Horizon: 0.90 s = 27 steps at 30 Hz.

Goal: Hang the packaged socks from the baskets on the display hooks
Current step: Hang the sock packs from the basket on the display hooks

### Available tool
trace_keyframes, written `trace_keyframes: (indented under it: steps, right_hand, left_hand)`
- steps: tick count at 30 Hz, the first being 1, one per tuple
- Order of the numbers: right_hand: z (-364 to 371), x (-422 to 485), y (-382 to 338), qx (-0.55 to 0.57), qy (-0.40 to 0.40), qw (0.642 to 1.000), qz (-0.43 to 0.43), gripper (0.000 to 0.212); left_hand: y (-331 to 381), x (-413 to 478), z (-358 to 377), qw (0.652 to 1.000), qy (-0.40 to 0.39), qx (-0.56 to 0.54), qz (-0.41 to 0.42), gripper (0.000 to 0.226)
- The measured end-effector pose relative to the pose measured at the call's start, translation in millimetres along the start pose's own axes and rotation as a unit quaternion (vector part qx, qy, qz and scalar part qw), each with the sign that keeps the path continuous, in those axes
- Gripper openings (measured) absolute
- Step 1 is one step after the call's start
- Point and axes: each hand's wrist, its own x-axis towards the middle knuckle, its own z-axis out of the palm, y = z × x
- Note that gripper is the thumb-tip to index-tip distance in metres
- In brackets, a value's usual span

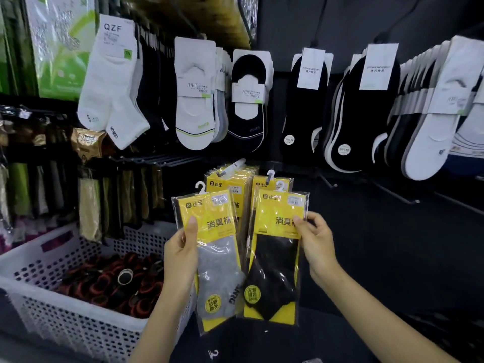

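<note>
Left hand (pixel 180 255): grip pinched on the grey sock pack (pixel 221 281), thumb over its yellow card.
Right hand (pixel 318 247): grip pinched on the black sock pack (pixel 275 273) at its right edge.
Both packs: side by side, held up just in front of the hanging yellow packs (pixel 230 180).
Basket (pixel 65 323): white, lower left.

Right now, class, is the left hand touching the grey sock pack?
Touching. The head view shows the left hand gripping the grey sock pack, with the thumb flat on its front.
</note>
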Motion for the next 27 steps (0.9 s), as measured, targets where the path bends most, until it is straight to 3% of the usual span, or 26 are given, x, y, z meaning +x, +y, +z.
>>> trace_keyframes:
  steps: [7,18,21,24,27]
  right_hand:
    - [14,30,-6,-0.088,-0.002,0.996,-0.019,0.005]
    - [23,82,36,-0.091,0.137,0.983,0.079,0.011]
    - [17,77,44,-0.087,0.171,0.978,0.086,0.012]
    - [13,57,45,-0.1,0.127,0.985,0.063,0.012]
    - [20,25,36,-0.074,-0.014,0.995,0.062,0.018]
  left_hand:
    - [-7,10,-8,1.0,0.003,-0.003,-0.005,0.033]
    - [-5,9,-12,0.999,0.007,-0.004,-0.042,0.062]
    - [-4,8,-11,0.999,0.003,0.0,-0.041,0.047]
    - [-10,10,-7,0.999,-0.017,0.01,-0.042,0.036]
    - [-13,7,0,0.998,-0.031,0.018,-0.044,0.039]
